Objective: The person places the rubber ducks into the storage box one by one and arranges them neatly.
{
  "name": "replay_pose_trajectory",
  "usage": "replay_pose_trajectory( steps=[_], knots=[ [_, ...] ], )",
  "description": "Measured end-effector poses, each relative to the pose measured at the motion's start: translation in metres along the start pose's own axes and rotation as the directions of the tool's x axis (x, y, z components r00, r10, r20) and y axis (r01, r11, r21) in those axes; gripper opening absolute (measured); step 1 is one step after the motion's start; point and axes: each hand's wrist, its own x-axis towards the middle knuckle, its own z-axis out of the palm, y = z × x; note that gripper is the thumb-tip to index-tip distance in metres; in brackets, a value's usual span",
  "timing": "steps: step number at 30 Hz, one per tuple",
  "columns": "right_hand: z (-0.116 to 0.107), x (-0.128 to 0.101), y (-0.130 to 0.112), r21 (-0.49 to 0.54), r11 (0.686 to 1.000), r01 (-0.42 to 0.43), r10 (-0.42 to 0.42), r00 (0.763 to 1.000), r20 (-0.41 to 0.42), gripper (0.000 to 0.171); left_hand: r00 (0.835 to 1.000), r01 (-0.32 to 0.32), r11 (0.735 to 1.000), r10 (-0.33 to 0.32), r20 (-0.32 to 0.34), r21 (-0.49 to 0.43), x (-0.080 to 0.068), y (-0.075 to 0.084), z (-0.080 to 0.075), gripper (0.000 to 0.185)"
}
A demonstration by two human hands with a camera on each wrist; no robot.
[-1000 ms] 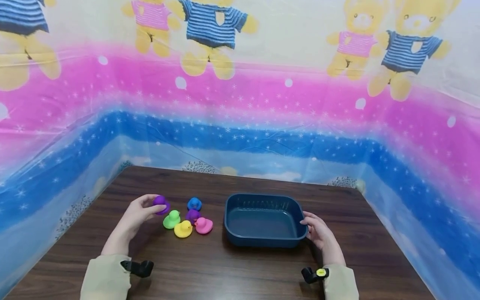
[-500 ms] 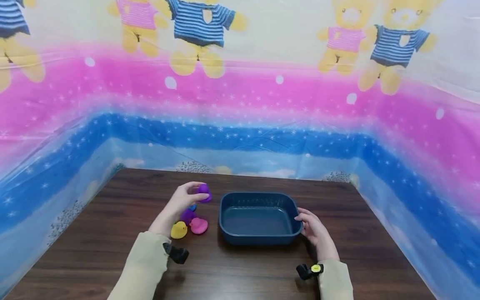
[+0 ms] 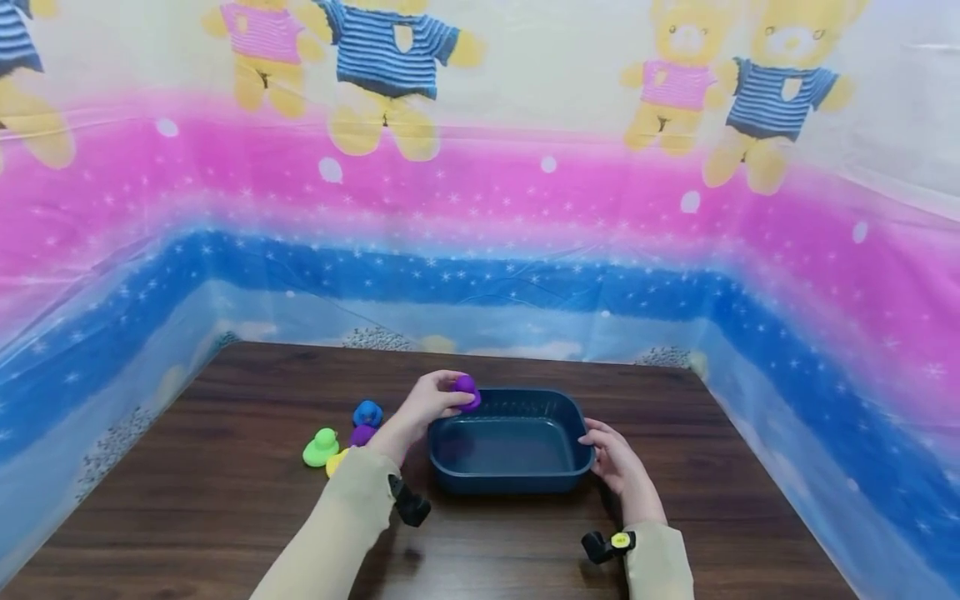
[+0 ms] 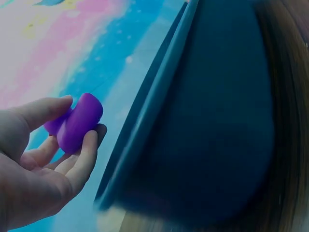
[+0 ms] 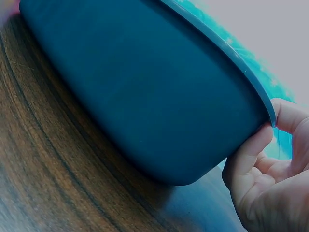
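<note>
Purple duck above the basin's left rim

The left hand [image 3: 423,406] pinches the purple duck [image 3: 467,388] between thumb and fingers [image 4: 86,153] — over the dark blue basin [image 3: 510,475] on the worktop [image 3: 225,500]; the right hand [image 3: 615,460] grips the basin's right rim.

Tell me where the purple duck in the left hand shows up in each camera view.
Head: purple duck just left of centre, pinched by the left hand over the blue basin's far left rim.
Left wrist: duck at left, between fingertips, beside the basin wall.
Right wrist: not in it.
Shared landmark: the blue basin.
</note>
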Motion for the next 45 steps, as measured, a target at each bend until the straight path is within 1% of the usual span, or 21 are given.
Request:
replay_pose_trajectory(
  steps=[5,9,14,19,22,26,31,35,37,41,43,45],
  knots=[
    [0.001,0.001,0.000,0.016,1.000,0.002,-0.002,1.000,-0.001,0.059,1.000,-0.013,1.000,0.013,0.008,0.013,0.012,0.003,0.025,0.043],
    [0.000,0.001,-0.001,0.020,1.000,-0.001,0.001,1.000,0.014,0.059,1.000,-0.007,1.000,0.006,0.028,0.021,0.023,0.004,0.044,0.042],
    [-0.004,0.002,-0.001,0.015,1.000,-0.005,0.005,1.000,0.015,0.058,0.998,0.000,0.998,-0.003,0.060,0.066,0.033,0.002,0.066,0.042],
    [-0.005,0.001,0.001,0.019,1.000,-0.005,0.004,1.000,0.017,0.057,0.996,0.000,0.992,-0.012,0.091,0.130,0.039,-0.002,0.086,0.039],
    [-0.003,0.001,0.001,0.037,0.999,-0.004,0.003,1.000,0.018,0.055,0.993,0.007,0.988,-0.026,0.116,0.154,0.040,-0.002,0.096,0.038],
    [-0.002,0.001,0.000,0.055,0.998,-0.004,0.003,1.000,0.012,0.054,0.989,0.046,0.985,-0.068,0.132,0.164,0.038,-0.001,0.109,0.037],
    [-0.001,0.001,0.000,0.065,0.998,-0.003,0.001,1.000,0.027,0.052,0.982,0.106,0.975,-0.134,0.131,0.197,0.037,-0.003,0.121,0.035],
    [0.000,0.002,0.000,0.075,0.997,-0.012,0.009,0.999,0.036,0.049,0.980,0.125,0.961,-0.158,0.121,0.245,0.042,-0.010,0.127,0.033],
    [0.000,0.002,-0.001,0.080,0.997,-0.015,0.012,0.999,0.036,0.049,0.982,0.117,0.950,-0.153,0.107,0.288,0.046,-0.014,0.129,0.031],
    [0.001,0.002,-0.001,0.079,0.997,-0.014,0.011,0.999,0.041,0.051,0.989,0.084,0.918,-0.123,0.079,0.388,0.052,-0.019,0.132,0.027],
    [0.001,0.002,-0.001,0.081,0.997,-0.011,0.008,0.999,0.037,0.052,0.992,0.073,0.902,-0.111,0.066,0.426,0.053,-0.021,0.134,0.026],
    [0.000,0.002,-0.001,0.077,0.997,-0.013,0.010,0.999,0.039,0.053,0.992,0.068,0.897,-0.105,0.062,0.438,0.053,-0.021,0.135,0.028]
  ],
)
